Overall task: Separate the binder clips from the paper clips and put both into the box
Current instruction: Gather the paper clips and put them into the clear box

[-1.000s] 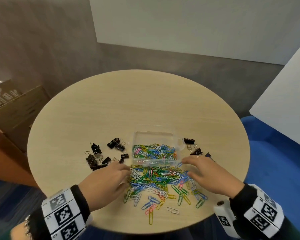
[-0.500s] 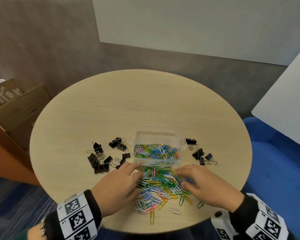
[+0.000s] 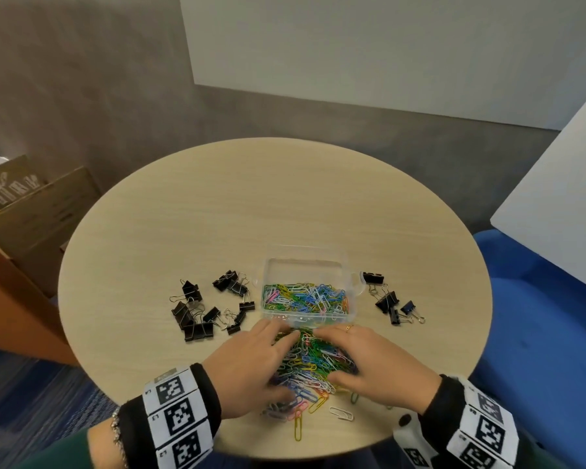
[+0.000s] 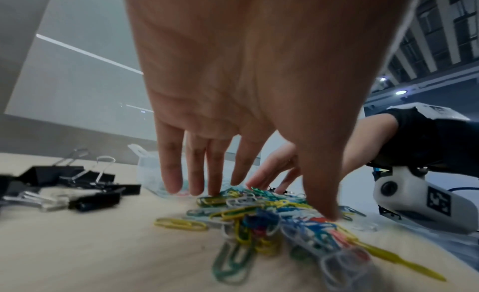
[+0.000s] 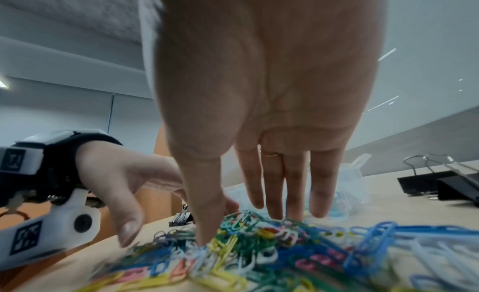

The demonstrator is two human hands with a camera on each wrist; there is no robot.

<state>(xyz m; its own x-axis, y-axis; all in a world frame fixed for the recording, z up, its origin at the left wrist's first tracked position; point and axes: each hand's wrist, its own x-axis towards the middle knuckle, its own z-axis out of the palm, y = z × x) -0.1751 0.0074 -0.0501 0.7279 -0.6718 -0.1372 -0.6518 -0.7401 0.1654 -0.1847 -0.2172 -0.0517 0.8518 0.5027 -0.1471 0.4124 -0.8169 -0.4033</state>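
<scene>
Showing even, soft indoor light, casting only faint shadows; bending straight lines at wide-angle edges; blurring nearest paper clips (image 4: 344,263) and both palms in wrist views.

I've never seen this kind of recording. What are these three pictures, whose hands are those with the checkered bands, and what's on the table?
No machine here: a person wears a head camera and one on each wrist. The head view looks down on a round table. The left hand and right hand rest with spread fingers on a pile of paper clips, gripping nothing. Behind it, a clear box already holds paper clips. Black binder clips lie on both sides of the box.
</scene>
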